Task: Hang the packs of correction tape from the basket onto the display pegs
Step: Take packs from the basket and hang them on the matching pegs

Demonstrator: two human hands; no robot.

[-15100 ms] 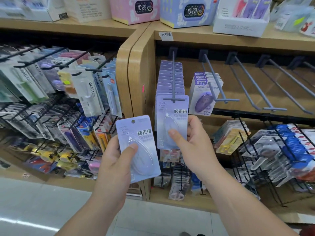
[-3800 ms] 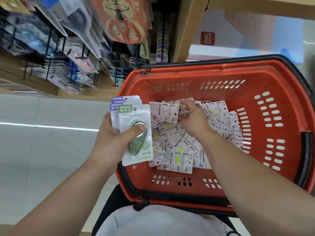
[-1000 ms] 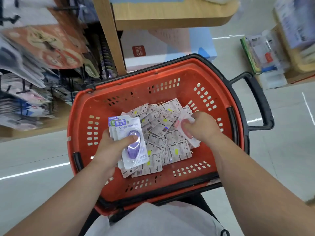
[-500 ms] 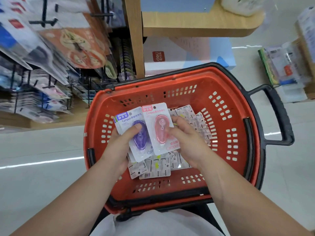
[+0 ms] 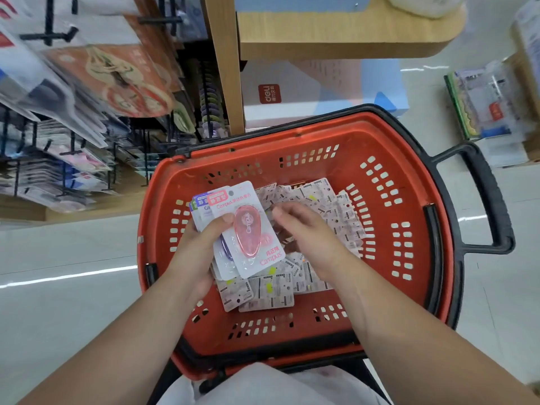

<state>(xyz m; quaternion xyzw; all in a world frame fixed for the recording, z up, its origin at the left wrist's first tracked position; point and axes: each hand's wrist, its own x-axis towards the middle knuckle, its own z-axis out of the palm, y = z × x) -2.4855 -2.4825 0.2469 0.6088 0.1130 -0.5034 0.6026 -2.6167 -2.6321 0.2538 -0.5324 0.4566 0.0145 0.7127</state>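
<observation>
A red basket [image 5: 409,182] held loose packs [image 5: 318,197] below both hands. The left hand [image 5: 195,249] clasped a stack of packs [image 5: 202,203], a pink pack [image 5: 248,229] newly added on top. The right hand [image 5: 304,232], now empty and relaxed, hovered just beside it, so the gathering was probably not finished.

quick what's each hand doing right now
Left hand: holding a fanned stack of carded correction tape packs, pink one on top.
Right hand: open, holding nothing, over the loose packs in the red plastic basket.
</observation>
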